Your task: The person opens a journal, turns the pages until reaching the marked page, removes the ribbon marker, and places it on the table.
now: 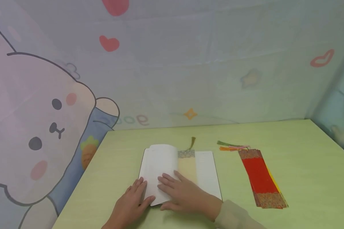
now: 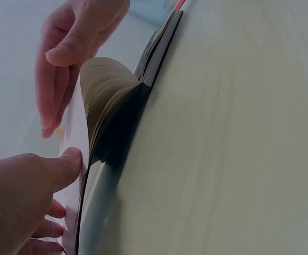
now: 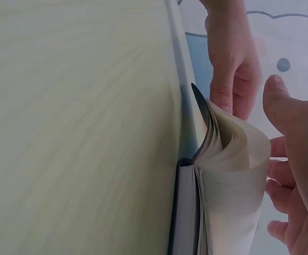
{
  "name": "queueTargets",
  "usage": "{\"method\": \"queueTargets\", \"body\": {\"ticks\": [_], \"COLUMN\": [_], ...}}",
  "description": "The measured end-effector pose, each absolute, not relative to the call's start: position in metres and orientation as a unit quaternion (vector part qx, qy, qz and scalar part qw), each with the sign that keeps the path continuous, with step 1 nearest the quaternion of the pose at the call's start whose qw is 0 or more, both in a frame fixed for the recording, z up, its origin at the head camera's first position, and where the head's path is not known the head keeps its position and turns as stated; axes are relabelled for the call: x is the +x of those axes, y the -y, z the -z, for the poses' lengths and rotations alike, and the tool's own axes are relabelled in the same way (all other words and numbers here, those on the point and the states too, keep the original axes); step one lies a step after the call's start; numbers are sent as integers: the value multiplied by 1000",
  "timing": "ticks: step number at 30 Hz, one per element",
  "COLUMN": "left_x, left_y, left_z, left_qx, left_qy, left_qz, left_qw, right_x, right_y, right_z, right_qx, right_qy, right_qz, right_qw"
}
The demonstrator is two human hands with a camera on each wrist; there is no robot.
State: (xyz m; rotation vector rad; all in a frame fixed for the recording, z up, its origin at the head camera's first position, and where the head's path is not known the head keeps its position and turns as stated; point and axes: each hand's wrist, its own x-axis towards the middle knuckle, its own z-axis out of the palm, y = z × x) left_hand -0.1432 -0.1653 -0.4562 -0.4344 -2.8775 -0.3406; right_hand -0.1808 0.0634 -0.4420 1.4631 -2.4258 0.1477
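Note:
A notebook (image 1: 207, 171) with a dark cover lies open on the table, its left-hand pages bulging up near the spine. My left hand (image 1: 130, 202) rests along the lower left edge, thumb and fingertips on the page (image 2: 75, 125). Across the lower part of the left pages lies my right hand (image 1: 186, 195), fingers spread and pointing left. A cream bookmark (image 1: 187, 165) with a patterned grey end sits on the right page beside the spine; its lower part is hidden behind the right hand. Its olive tassel (image 1: 192, 142) reaches past the top edge.
Right of the notebook, a slightly fanned stack of red bookmarks (image 1: 259, 175) with patterned ends lies on the pale green table (image 1: 309, 152). A yellow edge shows under the stack. Green, pink and orange tassels (image 1: 232, 147) point left from its top. A printed cloth (image 1: 172, 73) hangs behind.

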Motion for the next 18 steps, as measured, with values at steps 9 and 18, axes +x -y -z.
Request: {"method": "queueTargets", "body": {"ticks": [9, 18], "left_x": [-143, -144], "left_y": [164, 165], "left_z": [455, 458], "left_qx": [-140, -138], "left_qy": [978, 979], "left_qz": [118, 112], "left_qw": [102, 97], "right_x": [-184, -182], "right_y": [-86, -109], "right_z": [444, 449], "right_qx": [450, 362], "right_qy": [845, 870], "right_qz": [-191, -278], "right_qw": [216, 185]}}
